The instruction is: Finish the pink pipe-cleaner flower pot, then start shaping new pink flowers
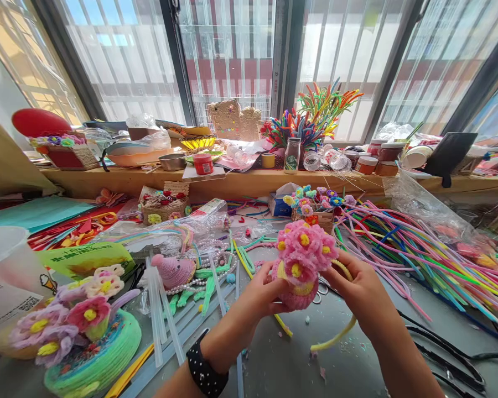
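Grey worktop [284, 367], with a pink pipe-cleaner flowerpot [302, 251] held right of centre
Left grip [262, 293] clamped on the flowerpot; right grip [360, 284] pinched on a yellow pipe cleaner [336, 341] curving toward the lower right.

There are two hands [269, 290] [359, 282] and one pink bouquet [302, 253].

The pink flower cluster [311, 261] is fuzzy, matt chenille; the yellow stem [336, 341] has the same soft pile; the pink toy [178, 273] is rough, knitted yarn; the white sticks [156, 331] are smooth, translucent plastic; the clear wrap [423, 202] is crinkled, glossy film; the counter [282, 365] is smooth; the backlit bowl [172, 162] is probably metal.
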The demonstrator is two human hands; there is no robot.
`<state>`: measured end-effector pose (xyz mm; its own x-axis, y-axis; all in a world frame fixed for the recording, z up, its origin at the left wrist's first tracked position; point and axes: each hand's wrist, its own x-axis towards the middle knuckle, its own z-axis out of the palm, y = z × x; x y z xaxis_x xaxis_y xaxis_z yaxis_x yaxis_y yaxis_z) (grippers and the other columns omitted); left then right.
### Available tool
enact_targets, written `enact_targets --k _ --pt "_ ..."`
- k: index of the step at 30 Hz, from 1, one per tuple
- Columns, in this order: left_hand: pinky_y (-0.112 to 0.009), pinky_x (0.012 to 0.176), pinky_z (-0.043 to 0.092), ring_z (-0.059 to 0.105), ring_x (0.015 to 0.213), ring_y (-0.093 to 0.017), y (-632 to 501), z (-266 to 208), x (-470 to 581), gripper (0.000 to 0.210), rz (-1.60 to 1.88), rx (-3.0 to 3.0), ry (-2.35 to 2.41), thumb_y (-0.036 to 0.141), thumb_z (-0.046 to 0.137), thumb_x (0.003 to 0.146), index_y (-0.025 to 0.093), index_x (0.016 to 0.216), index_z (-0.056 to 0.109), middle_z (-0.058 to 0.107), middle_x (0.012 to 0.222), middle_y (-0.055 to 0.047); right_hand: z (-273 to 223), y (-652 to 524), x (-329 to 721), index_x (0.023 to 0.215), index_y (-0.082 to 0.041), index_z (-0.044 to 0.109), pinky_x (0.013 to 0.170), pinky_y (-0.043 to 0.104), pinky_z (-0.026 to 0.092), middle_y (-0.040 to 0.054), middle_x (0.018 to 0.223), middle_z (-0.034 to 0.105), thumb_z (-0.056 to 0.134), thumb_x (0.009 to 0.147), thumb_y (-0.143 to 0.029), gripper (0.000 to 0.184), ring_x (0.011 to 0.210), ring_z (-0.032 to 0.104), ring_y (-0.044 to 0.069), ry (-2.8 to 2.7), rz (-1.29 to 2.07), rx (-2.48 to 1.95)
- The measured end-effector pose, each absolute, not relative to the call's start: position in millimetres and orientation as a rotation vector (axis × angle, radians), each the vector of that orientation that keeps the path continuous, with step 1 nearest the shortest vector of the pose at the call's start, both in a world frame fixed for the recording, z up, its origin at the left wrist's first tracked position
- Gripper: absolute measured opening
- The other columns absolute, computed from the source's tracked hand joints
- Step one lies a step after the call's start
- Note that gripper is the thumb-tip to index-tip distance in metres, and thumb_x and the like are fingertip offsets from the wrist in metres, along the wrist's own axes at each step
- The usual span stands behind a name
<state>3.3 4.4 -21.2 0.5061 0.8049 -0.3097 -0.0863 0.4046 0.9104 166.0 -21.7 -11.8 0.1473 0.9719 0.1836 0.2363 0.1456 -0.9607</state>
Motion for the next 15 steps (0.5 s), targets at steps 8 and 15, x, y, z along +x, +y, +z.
enact_targets --k 8,15 --pt "-0.040 0.083 0.046 0.061 0.086 -0.022 1 -18 0 0.055 0.717 0.955 0.798 0.028 0.063 0.070 0.010 0.117 0.041 0.061 0.103 -0.016 -11 -23 175 0.085 -0.019 0.065 0.062 0.024 0.047 0.0021 0.075 0.066 0.059 0.071 -0.033 0.021 0.072 0.060 0.019 -1.411 0.851 -1.288" --pt "-0.040 0.086 0.045 0.057 0.102 -0.028 0 -16 0 0.050 0.736 0.964 0.711 0.025 0.066 0.069 0.010 0.112 0.046 0.056 0.116 -0.018 -11 -23 180 0.086 -0.019 0.063 0.067 0.026 0.047 0.0035 0.085 0.066 0.057 0.072 -0.033 0.020 0.078 0.060 0.020 -1.444 0.821 -1.297"
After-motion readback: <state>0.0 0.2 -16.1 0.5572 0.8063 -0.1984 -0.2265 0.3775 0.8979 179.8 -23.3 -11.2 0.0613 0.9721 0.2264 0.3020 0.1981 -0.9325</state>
